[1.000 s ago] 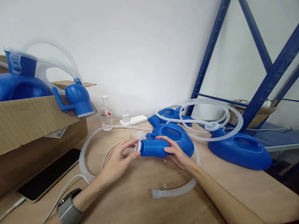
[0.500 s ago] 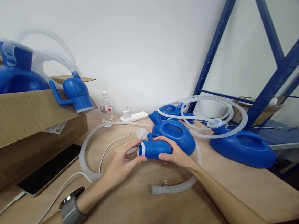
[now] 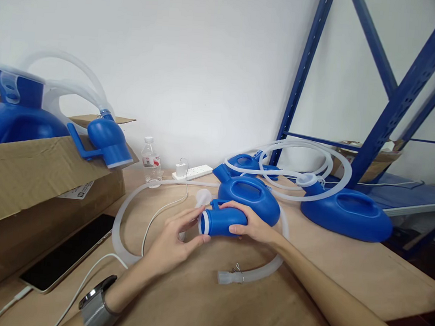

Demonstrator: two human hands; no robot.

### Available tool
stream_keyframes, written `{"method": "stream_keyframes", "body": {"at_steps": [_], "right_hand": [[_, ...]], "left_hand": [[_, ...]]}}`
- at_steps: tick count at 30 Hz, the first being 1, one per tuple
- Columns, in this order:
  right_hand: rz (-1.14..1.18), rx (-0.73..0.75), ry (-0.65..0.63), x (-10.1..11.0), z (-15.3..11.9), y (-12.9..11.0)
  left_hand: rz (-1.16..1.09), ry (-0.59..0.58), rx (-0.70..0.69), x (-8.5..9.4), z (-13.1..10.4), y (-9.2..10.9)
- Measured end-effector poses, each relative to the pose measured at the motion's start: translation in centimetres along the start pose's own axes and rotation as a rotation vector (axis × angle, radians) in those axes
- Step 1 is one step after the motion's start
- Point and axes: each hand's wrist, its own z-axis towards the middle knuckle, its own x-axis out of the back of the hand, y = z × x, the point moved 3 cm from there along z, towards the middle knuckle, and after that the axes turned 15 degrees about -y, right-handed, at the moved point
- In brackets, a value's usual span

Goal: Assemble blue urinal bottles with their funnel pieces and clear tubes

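Above the table, a blue plastic urinal cup (image 3: 228,221) lies sideways, its open mouth with a white ring (image 3: 205,223) facing left. My right hand (image 3: 252,225) wraps round its closed end, thumb in front and fingers over the top. Thumb and fingertips of my left hand (image 3: 176,235) pinch the ringed mouth from below and above. Just behind stands a blue urinal bottle (image 3: 250,198). A clear hose (image 3: 265,273) curves on the table, its clamped end in front of the cup. A translucent lid-like piece (image 3: 203,198) sits partly hidden behind my left hand.
A cardboard box (image 3: 47,174) with blue bottles and a similar cup (image 3: 108,139) stands left, beside a phone (image 3: 69,252). Behind are a water bottle (image 3: 151,163) and a power strip (image 3: 197,172). Another blue bottle (image 3: 345,213), coiled hose and a blue shelf frame (image 3: 304,64) are right.
The whole view has shifted slightly. Both hands still hold the cup, and my left fingertips have moved a little along its ringed mouth.
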Motion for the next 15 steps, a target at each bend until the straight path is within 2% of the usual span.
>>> {"method": "stream_keyframes", "body": {"at_steps": [5, 15], "right_hand": [[-0.050, 0.004, -0.008, 0.25, -0.10, 0.00], [-0.099, 0.011, -0.020, 0.60, -0.04, -0.15]], "left_hand": [[0.118, 0.001, 0.042, 0.12, -0.10, 0.32], [0.136, 0.044, -0.046, -0.29, -0.09, 0.24]]}}
